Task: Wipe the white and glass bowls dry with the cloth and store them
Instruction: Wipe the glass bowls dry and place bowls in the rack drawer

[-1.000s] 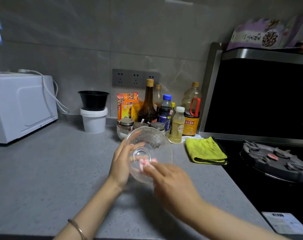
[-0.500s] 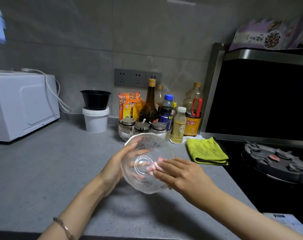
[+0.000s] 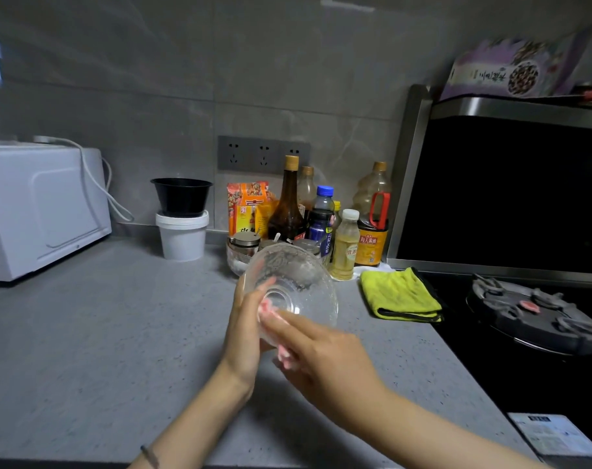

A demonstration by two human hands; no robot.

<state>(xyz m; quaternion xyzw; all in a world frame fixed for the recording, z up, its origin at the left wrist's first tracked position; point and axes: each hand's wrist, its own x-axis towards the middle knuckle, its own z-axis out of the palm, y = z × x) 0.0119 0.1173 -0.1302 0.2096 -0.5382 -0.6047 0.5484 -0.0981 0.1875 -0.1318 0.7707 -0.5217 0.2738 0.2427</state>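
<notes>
I'm in a home kitchen: grey countertop [image 3: 85, 333], white microwave [image 3: 41, 208], gas stove [image 3: 531, 316], sauce bottles [image 3: 287, 204] (oil, soy) under tiled-wall sockets [image 3: 263, 154].

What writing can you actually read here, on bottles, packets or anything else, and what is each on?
"海天酱油": yellow label of the soy sauce bottle.
"营养": label of the pale drink bottle; the rest is unreadable.
Print on the purple packet atop the hood: too blurred.
Print on the orange packet, the blue-capped bottle and the printed card: too small or blurred.
</notes>
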